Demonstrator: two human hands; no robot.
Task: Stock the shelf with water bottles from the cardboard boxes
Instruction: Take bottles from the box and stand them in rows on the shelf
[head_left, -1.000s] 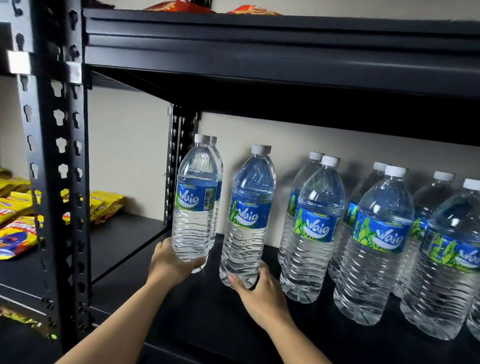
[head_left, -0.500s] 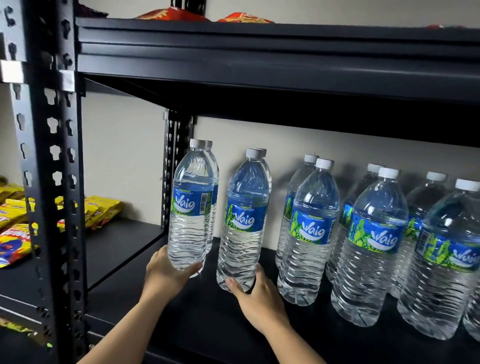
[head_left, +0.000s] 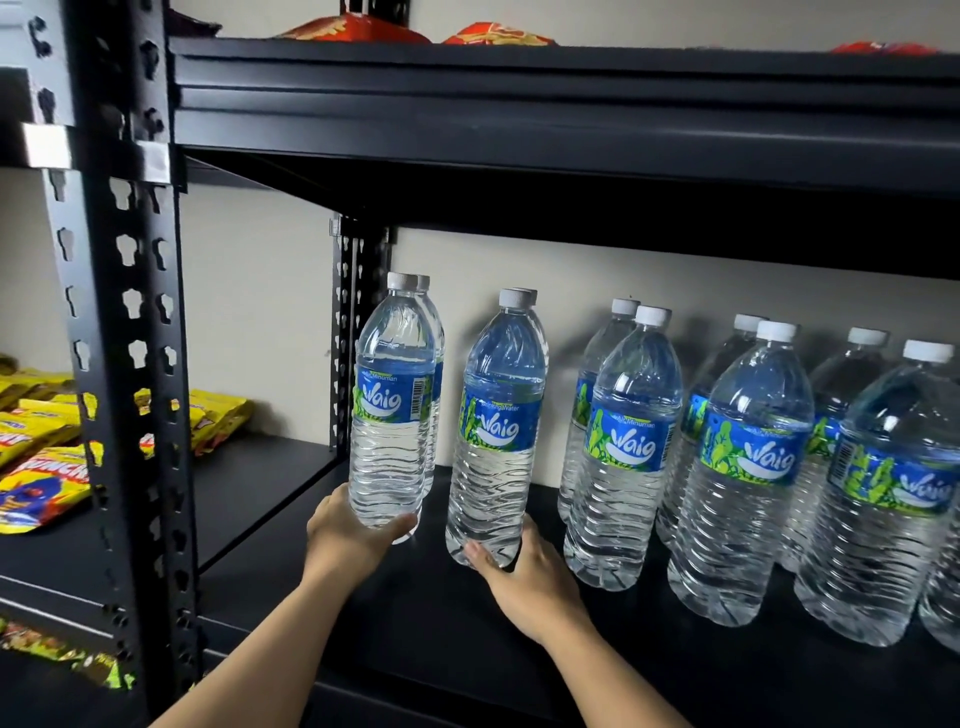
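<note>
Clear water bottles with blue-green labels and white caps stand in two-deep rows on the black shelf (head_left: 415, 613). My left hand (head_left: 348, 535) grips the base of the leftmost front bottle (head_left: 392, 410), which stands upright beside the rear post. My right hand (head_left: 530, 577) grips the base of the second front bottle (head_left: 498, 431), which leans slightly. Each has another bottle right behind it. To the right stand several more bottles (head_left: 628, 452). No cardboard box is in view.
A black perforated upright (head_left: 124, 364) stands at the left front, and a rear post (head_left: 358, 338) is beside the leftmost bottle. The upper shelf (head_left: 519, 104) hangs low over the caps. Yellow snack packets (head_left: 36, 457) lie on the neighbouring left shelf, red packets (head_left: 353, 31) on top.
Both hands have pushed their bottles a little deeper into the shelf, closer to the bottles behind. The view has shifted slightly to the right.
</note>
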